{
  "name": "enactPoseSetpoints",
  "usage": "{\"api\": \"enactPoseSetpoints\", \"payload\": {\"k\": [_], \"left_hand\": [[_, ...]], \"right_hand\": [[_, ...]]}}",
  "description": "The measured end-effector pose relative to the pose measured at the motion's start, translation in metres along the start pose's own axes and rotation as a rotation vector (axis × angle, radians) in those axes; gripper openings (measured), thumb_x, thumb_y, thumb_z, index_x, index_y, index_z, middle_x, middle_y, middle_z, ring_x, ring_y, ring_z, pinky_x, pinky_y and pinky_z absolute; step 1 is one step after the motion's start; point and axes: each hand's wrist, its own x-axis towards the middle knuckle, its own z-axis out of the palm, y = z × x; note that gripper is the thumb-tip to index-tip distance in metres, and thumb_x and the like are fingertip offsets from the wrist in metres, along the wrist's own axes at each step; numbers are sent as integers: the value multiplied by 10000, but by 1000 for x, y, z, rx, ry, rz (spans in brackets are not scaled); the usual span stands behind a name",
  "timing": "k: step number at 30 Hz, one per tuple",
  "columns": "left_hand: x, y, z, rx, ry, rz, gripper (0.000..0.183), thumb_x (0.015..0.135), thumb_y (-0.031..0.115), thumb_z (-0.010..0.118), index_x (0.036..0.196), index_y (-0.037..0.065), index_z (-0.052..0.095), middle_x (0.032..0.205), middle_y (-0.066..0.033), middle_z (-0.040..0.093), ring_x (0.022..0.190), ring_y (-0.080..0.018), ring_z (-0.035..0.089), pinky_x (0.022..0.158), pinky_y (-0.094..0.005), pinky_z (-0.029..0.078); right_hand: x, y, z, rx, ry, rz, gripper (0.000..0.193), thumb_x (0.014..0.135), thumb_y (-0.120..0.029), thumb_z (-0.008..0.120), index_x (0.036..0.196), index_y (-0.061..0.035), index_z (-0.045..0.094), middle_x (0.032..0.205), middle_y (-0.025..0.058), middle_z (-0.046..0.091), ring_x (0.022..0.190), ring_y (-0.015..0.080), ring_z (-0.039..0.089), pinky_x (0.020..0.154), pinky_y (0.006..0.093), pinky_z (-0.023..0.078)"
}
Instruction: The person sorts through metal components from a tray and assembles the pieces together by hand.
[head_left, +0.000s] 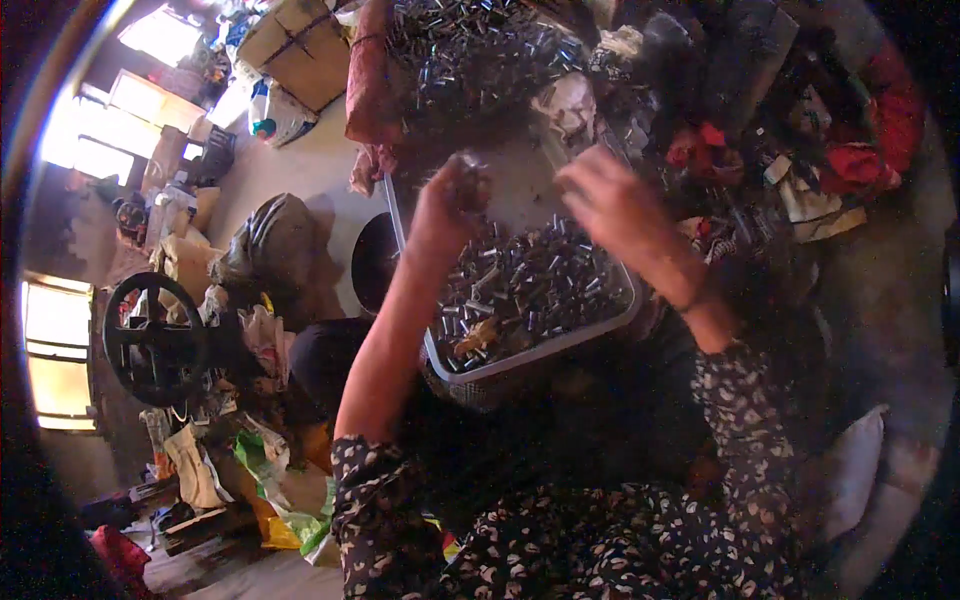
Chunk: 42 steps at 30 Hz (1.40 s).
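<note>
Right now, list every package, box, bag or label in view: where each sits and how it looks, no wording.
Cardboard box: top left, brown, rectangular, strapped with dark bands.
White sack: just below the box, soft, white with blue and green marks.
Grey basket: centre, under both hands, rectangular, holding small dark metal tubes.
Green and yellow plastic bags: lower left, crumpled on the floor.
No screens or signs show.
</note>
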Motion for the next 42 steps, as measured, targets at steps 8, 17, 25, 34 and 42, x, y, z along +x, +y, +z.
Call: {"api": "enactPoseSetpoints", "payload": {"k": [8,17,25,34,42], "left_hand": [[-49,43,-8,-315,261,22,220,851,189,427,972,13,480,868,-85,537,762,-148,529,662,-222,472],[-62,50,-16,-413,151,-41,258,848,221,446,986,9,494,907,-109,555,818,-205,545,698,-304,473],[-70,27,-35,-259,135,-268,342,862,291,405,1056,17,469,963,-136,552,854,-239,542,799,-355,433],[-79,19,-21,-458,194,-335,251,849,232,421,934,13,513,893,-132,564,812,-215,555,665,-280,496],[-80,20,-16,-503,366,-201,263,855,222,405,944,-7,499,899,-166,546,885,-277,522,763,-415,458]], "right_hand": [[-5,61,148,-162,87,-383,99,696,3,467,768,-34,524,852,143,514,791,316,532,659,396,455],[-15,-19,122,-18,-530,-187,141,652,-57,524,791,-35,529,817,113,488,849,277,493,705,361,436],[12,-43,94,292,-260,-17,220,666,1,547,876,-24,486,890,144,495,845,336,507,719,368,438],[-31,-68,101,-36,-449,97,125,709,-73,538,818,-27,498,867,154,479,781,326,525,637,375,456],[-44,-79,115,-83,-514,-33,149,671,-15,495,818,-2,477,830,150,489,733,318,538,610,381,469]]}}
